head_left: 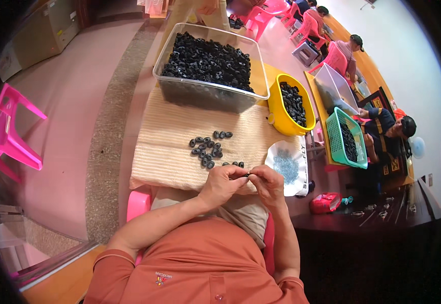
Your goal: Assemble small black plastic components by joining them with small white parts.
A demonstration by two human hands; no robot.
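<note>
My left hand and my right hand meet at the near edge of a cream ribbed cloth, pinching one small black ring between their fingertips. Just beyond them lies a loose cluster of black rings on the cloth. A white dish of tiny grey-blue pieces sits right beside my right hand.
A clear plastic tub heaped with black rings stands at the cloth's far end, a yellow basket of rings to its right. A pink stool stands left. Other people sit at tables on the right with a green basket.
</note>
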